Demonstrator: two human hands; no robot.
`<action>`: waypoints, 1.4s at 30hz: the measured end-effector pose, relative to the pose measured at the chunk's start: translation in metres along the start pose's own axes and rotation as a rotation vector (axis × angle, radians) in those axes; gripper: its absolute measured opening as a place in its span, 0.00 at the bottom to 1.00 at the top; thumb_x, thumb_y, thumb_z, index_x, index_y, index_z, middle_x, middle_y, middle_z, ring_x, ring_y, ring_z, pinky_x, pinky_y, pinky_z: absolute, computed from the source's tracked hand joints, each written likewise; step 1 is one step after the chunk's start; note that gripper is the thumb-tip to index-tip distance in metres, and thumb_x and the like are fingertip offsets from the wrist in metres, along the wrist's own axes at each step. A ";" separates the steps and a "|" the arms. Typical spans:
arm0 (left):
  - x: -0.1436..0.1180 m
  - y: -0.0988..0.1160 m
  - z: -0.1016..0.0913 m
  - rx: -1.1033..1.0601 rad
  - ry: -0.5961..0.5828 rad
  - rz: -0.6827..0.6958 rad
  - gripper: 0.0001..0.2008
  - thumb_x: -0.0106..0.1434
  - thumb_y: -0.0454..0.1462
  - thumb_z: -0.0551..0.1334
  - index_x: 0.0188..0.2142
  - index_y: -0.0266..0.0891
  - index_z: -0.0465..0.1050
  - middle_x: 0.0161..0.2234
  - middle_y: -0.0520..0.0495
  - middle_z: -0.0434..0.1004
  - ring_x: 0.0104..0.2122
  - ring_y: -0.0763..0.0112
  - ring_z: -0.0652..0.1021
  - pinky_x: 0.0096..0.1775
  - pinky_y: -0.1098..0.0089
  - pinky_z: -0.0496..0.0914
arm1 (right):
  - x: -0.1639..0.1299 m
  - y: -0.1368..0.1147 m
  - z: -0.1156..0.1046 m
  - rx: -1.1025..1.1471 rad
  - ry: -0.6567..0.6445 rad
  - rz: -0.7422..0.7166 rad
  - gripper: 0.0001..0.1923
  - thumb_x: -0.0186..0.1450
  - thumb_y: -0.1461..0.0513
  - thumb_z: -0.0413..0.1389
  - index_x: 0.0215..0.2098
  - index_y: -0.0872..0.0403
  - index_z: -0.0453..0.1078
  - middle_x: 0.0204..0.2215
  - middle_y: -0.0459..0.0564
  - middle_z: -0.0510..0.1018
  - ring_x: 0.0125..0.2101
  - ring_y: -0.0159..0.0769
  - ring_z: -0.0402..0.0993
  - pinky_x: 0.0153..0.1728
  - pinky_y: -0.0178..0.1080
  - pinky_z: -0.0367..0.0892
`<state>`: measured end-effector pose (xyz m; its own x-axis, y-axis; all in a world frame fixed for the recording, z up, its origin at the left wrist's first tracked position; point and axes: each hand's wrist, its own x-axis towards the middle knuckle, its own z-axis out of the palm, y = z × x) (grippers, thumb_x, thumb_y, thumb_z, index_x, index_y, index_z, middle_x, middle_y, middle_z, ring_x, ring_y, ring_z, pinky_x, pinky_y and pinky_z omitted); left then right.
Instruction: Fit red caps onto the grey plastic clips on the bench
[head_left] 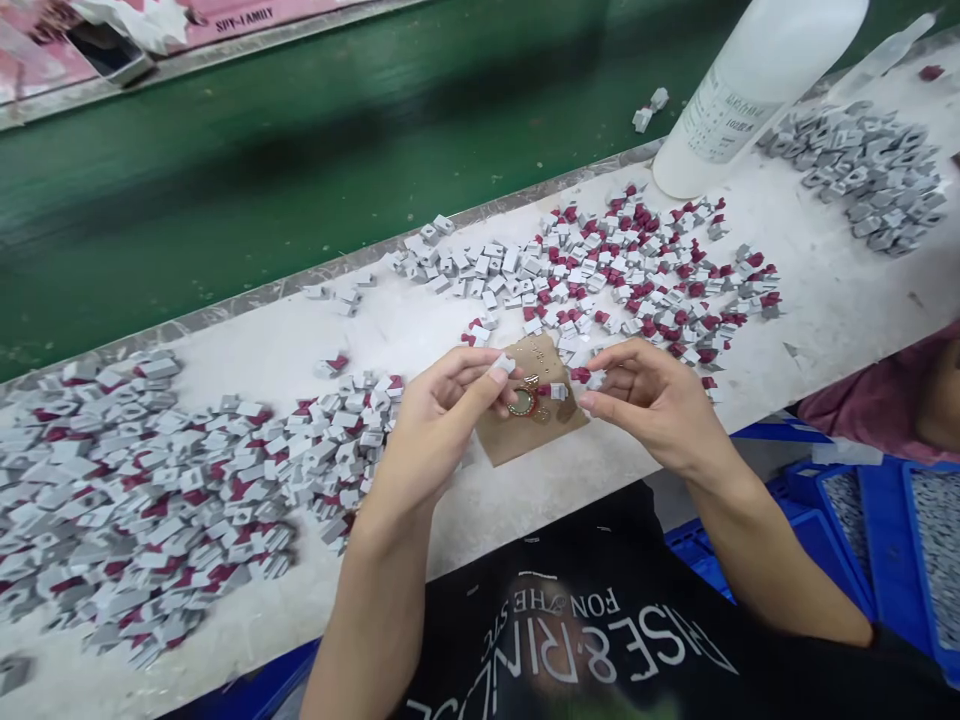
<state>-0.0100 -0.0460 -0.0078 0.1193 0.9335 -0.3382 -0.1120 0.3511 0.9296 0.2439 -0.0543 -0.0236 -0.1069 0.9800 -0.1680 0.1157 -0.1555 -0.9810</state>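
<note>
Our left hand (442, 400) pinches a small grey block (504, 364) at the fingertips, and our right hand (645, 395) holds a grey-and-red block (592, 378) just beside it, both over a brown card (525, 420) near the table's (825, 290) near edge. Grey-and-red pieces lie piled at left (150, 500) and far right (637, 270), beside a white bottle (750, 90).
</note>
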 end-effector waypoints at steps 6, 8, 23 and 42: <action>-0.005 -0.005 0.000 -0.049 0.053 0.011 0.11 0.76 0.44 0.72 0.54 0.46 0.84 0.39 0.48 0.85 0.36 0.67 0.83 0.42 0.65 0.79 | 0.000 -0.005 0.009 0.131 -0.068 0.103 0.19 0.67 0.48 0.78 0.49 0.48 0.85 0.34 0.49 0.89 0.37 0.45 0.91 0.40 0.47 0.89; -0.006 -0.007 -0.002 -0.028 0.108 0.019 0.11 0.74 0.44 0.73 0.53 0.46 0.83 0.38 0.48 0.85 0.36 0.67 0.83 0.42 0.64 0.79 | -0.001 -0.004 0.011 0.162 -0.080 0.128 0.19 0.68 0.48 0.78 0.50 0.49 0.86 0.36 0.50 0.91 0.38 0.47 0.93 0.44 0.51 0.91; -0.021 -0.011 -0.003 0.245 0.244 0.131 0.06 0.72 0.41 0.75 0.46 0.45 0.85 0.36 0.50 0.80 0.36 0.67 0.79 0.39 0.67 0.76 | -0.006 0.006 0.030 0.063 -0.050 0.119 0.12 0.69 0.51 0.76 0.46 0.48 0.90 0.41 0.52 0.94 0.42 0.47 0.93 0.46 0.49 0.91; -0.018 -0.018 -0.013 0.130 0.181 0.101 0.08 0.69 0.38 0.76 0.46 0.44 0.83 0.38 0.47 0.88 0.38 0.62 0.88 0.46 0.60 0.85 | -0.007 0.003 0.037 -0.177 -0.030 0.019 0.07 0.73 0.56 0.70 0.46 0.47 0.89 0.44 0.52 0.94 0.44 0.50 0.92 0.48 0.54 0.87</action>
<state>-0.0225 -0.0684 -0.0202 -0.0662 0.9653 -0.2526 0.0149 0.2541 0.9671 0.2086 -0.0664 -0.0289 -0.1321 0.9726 -0.1914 0.2898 -0.1468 -0.9458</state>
